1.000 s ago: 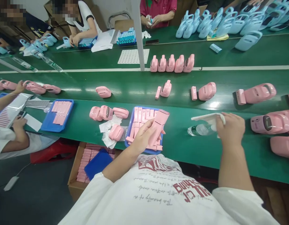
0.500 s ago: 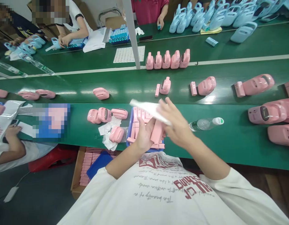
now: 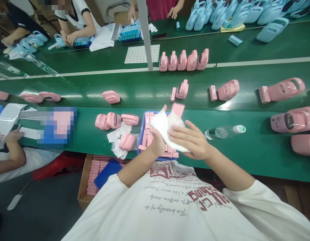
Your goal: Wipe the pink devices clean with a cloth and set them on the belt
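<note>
A pink block (image 3: 178, 109) sticks out beyond a white cloth (image 3: 163, 124) above the blue tray (image 3: 140, 140) of pink pieces. My left hand (image 3: 158, 142) is closed round the block from below, its palm partly covered by the cloth. Flat on top of the cloth lies my right hand (image 3: 188, 139), its fingers pressed together and the cloth between it and the block. Left of the tray, a pink device (image 3: 127, 142) rests on crumpled white paper (image 3: 117, 134).
A clear bottle (image 3: 221, 132) lies to the right. Pink devices (image 3: 182, 89) stand along the green belt (image 3: 142, 95). An open carton (image 3: 82, 187) of pink pieces is below the table edge. People work across the line and at the left.
The cloth has come down over the pink block, and my right hand now lies flat on it. The block's end has shifted up and to the right. Some belt items appear slightly further right.
</note>
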`<state>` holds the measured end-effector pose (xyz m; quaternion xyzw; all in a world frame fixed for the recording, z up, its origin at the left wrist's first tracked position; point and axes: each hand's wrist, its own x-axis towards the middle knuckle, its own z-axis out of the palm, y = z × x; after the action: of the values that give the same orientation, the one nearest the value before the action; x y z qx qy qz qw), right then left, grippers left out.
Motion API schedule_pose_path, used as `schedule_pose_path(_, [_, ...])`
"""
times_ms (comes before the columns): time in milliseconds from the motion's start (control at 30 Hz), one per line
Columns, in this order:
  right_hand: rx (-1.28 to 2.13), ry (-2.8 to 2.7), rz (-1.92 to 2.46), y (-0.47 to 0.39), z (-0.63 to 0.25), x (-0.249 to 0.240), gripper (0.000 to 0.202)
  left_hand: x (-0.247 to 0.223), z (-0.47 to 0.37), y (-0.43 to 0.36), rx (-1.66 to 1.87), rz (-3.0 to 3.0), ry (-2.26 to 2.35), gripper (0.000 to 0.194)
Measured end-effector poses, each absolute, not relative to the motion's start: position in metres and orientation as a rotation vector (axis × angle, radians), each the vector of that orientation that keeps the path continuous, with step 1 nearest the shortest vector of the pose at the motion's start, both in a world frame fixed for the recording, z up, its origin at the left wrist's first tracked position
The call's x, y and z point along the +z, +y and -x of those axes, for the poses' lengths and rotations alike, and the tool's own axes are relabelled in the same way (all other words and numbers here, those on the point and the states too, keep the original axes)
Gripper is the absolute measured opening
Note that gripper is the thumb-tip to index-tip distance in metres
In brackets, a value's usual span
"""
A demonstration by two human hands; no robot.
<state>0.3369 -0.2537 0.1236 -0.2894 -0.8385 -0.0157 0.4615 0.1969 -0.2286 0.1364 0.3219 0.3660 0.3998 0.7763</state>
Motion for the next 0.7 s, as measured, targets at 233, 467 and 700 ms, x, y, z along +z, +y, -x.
schedule_pose_path(233, [0.762,-1.049,1.753,-0.246,-0.392,0.115,0.032,0.155,-0.184,-0.237,1.003,-0.702,0.792,0.088])
schedule_pose_path(467, [0.762,-0.857,1.532,-0.252,-0.376,0.134,0.034,0.157,-0.185,-0.235,0.845,-0.756,0.669,0.046])
schedule_pose_path(700, [0.147,-1.85,1.068,-0.259,-0.318,0.141,0.042,0.153,-0.199,-0.233,0.88,-0.607,0.787,0.051])
